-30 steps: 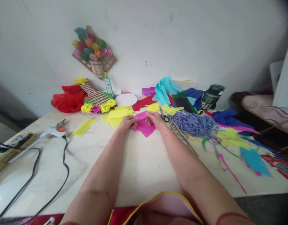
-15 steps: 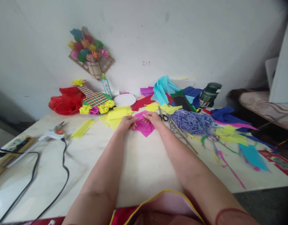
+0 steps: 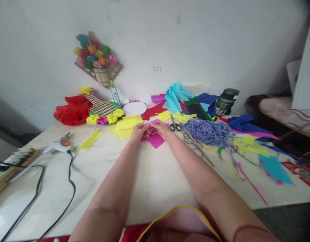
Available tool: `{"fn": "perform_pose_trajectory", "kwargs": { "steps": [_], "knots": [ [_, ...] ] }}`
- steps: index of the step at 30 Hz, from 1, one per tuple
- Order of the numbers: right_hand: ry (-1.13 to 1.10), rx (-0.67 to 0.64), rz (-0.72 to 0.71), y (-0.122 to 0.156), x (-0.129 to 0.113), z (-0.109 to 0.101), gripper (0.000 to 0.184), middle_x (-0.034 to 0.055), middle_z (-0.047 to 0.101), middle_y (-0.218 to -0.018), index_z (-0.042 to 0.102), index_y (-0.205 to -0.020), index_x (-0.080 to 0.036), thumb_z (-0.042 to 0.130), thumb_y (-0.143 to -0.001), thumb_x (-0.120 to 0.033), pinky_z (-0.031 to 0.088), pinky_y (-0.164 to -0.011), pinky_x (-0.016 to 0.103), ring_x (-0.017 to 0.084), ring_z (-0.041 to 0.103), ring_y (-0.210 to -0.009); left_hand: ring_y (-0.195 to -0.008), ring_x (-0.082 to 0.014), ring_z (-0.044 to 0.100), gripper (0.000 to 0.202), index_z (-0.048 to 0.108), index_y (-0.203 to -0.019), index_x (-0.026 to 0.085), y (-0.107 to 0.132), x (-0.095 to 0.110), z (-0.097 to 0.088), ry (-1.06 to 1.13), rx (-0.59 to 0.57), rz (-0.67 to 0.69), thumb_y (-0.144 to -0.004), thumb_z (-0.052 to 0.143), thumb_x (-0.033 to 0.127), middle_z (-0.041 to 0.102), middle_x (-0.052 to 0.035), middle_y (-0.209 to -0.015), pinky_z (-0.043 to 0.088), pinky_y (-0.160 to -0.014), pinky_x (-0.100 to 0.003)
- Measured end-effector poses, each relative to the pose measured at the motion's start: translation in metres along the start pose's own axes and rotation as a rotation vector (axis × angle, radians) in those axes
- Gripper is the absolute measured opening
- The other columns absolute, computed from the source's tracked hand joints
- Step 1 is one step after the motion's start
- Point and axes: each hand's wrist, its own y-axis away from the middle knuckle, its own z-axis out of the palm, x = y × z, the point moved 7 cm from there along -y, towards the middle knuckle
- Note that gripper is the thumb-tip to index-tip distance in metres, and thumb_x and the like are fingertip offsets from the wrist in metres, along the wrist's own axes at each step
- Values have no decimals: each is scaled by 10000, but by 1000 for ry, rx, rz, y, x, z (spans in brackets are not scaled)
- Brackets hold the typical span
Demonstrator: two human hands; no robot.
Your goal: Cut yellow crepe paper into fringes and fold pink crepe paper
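Note:
A magenta paper sheet (image 3: 155, 140) lies on the pale table (image 3: 149, 178) ahead of me. My left hand (image 3: 139, 131) and my right hand (image 3: 162, 129) sit close together on its far edge, fingers curled and pinching the paper. Yellow paper pieces (image 3: 126, 125) lie just left of my left hand. Black-handled scissors (image 3: 174, 125) rest right beside my right hand.
A white glue gun (image 3: 55, 145) with a black cable (image 3: 69, 174) lies at the left. Lavender yarn (image 3: 207, 131), coloured paper scraps (image 3: 250, 144), a dark green jar (image 3: 226, 102), a red bag (image 3: 73, 109), a white lid (image 3: 134, 108) and paper-flower crafts (image 3: 96, 57) stand near the wall.
Both hands have drawn closer together on the magenta paper, which now looks narrower and more folded. The camera shifted slightly.

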Motion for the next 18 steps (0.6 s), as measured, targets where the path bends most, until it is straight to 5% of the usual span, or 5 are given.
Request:
{"fn": "perform_pose_trajectory", "kwargs": {
  "steps": [8, 18],
  "knots": [
    [41, 239, -90, -2, -2, -18, 161, -30, 560, -454, 581, -615, -128, 704, -564, -219, 368, -364, 176, 79, 504, -407, -454, -110, 583, 296, 499, -672, 125, 2, -12, 6, 51, -105, -190, -620, 702, 334, 635, -49, -563, 438, -434, -183],
    [-15, 308, -95, -2, -6, -33, 86, -18, 563, -447, 571, -627, -126, 640, -620, -177, 360, -339, 173, 85, 499, -400, -616, -197, 653, 181, 527, -729, 102, 8, -9, 2, 164, -148, -267, -652, 643, 217, 671, -126, -691, 523, -564, -261]
  ]
}}
